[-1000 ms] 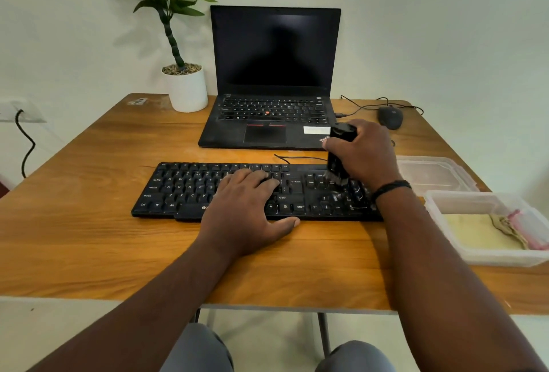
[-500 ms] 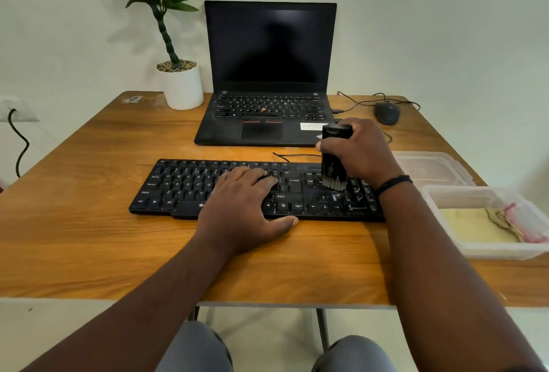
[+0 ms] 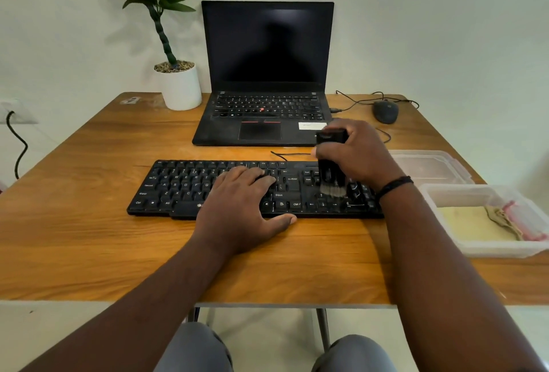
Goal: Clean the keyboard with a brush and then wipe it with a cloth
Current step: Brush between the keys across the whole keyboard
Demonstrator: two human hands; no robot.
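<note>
Brush (image 3: pixel 330 163) has shifted slightly toward the near edge of the keys since a second ago; left hand hasn't budged. Wooden table (image 3: pixel 89 238) carries a black keyboard (image 3: pixel 184 184) near its middle. Open laptop (image 3: pixel 264 74) behind it, screen dark. Clear tub (image 3: pixel 487 250) at right holds a yellowish cloth (image 3: pixel 469 226). Left hand (image 3: pixel 240 211) lies flat on the keys, fingers straight. Right hand (image 3: pixel 359 154) grips the brush upright, bristles on the keys by the arrow cluster; probably touching, blurred.
</note>
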